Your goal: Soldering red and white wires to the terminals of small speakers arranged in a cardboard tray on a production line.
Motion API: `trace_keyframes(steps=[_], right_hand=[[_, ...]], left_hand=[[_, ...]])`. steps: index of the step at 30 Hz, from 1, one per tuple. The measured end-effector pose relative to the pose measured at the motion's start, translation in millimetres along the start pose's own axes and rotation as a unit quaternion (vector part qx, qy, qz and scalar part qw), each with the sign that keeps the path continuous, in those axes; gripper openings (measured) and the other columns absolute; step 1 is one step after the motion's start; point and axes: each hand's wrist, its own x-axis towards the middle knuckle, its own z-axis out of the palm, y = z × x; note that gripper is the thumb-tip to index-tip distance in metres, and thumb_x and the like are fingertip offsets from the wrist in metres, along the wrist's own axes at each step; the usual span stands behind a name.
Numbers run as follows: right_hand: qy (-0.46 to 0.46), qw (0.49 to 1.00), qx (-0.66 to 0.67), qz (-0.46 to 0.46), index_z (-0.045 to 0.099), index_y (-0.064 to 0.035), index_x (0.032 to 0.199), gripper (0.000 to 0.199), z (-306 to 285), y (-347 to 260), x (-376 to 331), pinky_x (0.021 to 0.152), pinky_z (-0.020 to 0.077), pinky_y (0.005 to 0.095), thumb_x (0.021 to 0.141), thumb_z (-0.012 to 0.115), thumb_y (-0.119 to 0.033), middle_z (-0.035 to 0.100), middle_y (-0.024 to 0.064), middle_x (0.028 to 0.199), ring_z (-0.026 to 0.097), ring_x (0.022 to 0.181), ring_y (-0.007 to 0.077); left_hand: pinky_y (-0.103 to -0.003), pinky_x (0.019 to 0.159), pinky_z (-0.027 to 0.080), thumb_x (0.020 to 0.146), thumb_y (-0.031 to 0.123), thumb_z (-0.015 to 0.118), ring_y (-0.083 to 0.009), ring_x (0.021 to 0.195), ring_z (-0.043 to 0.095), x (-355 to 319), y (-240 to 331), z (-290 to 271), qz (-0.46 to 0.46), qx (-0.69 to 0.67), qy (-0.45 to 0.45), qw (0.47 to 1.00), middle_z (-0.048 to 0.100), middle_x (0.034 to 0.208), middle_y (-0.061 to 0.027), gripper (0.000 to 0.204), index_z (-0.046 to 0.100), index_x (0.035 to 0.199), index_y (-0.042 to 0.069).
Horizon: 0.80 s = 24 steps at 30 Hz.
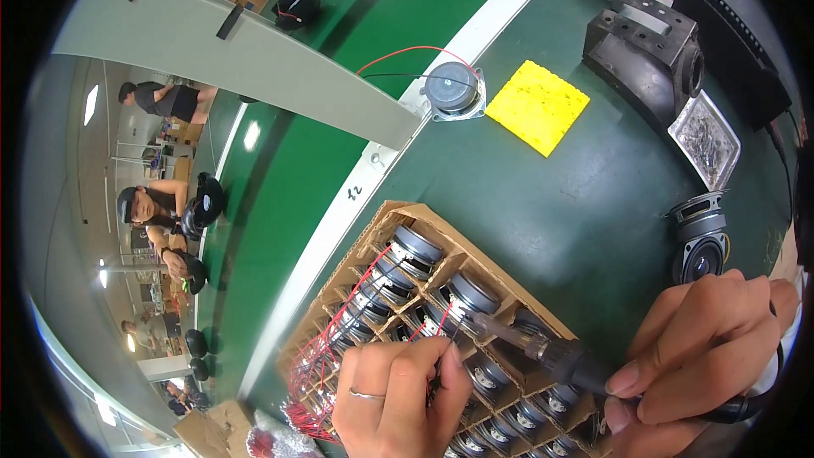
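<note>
My right hand (pixel 708 356) grips a soldering iron (pixel 560 359) by its dark handle. The iron's metal tip points left, at or very near the terminal of a small round speaker (pixel 475 293); whether it touches, I cannot tell. My left hand (pixel 394 394), with a ring on one finger, pinches thin wires; a red wire (pixel 446 317) and a dark one rise from its fingertips toward the same terminal. The speaker sits in a divided cardboard box (pixel 485 259), whose cells hold several more speakers, many on the left with red and black wires (pixel 318 365). My left hand covers part of the box.
Beyond the box lie a yellow sponge (pixel 538 108) and a wired speaker (pixel 452 89). At right stand a dark metal block (pixel 640 59), a shallow metal tray (pixel 706 140) and stacked speakers (pixel 700 233). A green conveyor (pixel 284 153) runs leftward; co-workers (pixel 161 212) are across it.
</note>
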Motion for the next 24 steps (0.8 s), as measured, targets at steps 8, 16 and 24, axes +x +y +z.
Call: trace_keyframes(steps=[8, 16, 24], right_hand=[[-0.026, 0.999, -0.024, -0.005, 0.05, -0.0126, 0.098, 0.012, -3.7, 0.6, 4.4, 0.048, 0.0347, 0.0203, 0.109, 0.045, -0.012, 0.058, -0.0018, 0.072, 0.038, 0.053, 0.0048], [-0.052, 0.998, -0.047, -0.008, 0.049, -0.0127, 0.101, 0.01, -8.8, -2.2, 8.1, 0.049, 0.0368, 0.0217, 0.109, 0.044, -0.013, 0.057, -0.003, 0.071, 0.037, 0.052, 0.0046], [0.256, 0.94, -0.224, 0.007, 0.046, -0.0026, 0.104, 0.016, 49.8, -1.4, 0.7, 0.053, 0.0412, 0.0227, 0.109, 0.046, -0.018, 0.056, 0.0008, 0.072, 0.041, 0.054, 0.0079]], left_hand=[[-0.033, 0.066, 0.05, 0.08, -0.005, 0.076, -0.0241, 0.072, 0.06, 0.2, -0.3, -1.2, 0.003, -0.002, -0.004, 1.0, 0.064, 0.086, -0.0103, 0.02, 0.068, 0.097, 0.002], [-0.033, 0.066, 0.049, 0.08, -0.006, 0.076, -0.0239, 0.072, 0.06, -0.2, -0.6, -0.6, -0.001, -0.002, -0.001, 1.0, 0.063, 0.085, -0.0099, 0.02, 0.068, 0.096, 0.002], [-0.033, 0.066, 0.049, 0.08, -0.005, 0.077, -0.0237, 0.071, 0.059, 0.3, -1.0, -0.5, -0.005, 0.0, 0.0, 1.0, 0.063, 0.085, -0.0093, 0.02, 0.068, 0.096, 0.003]])
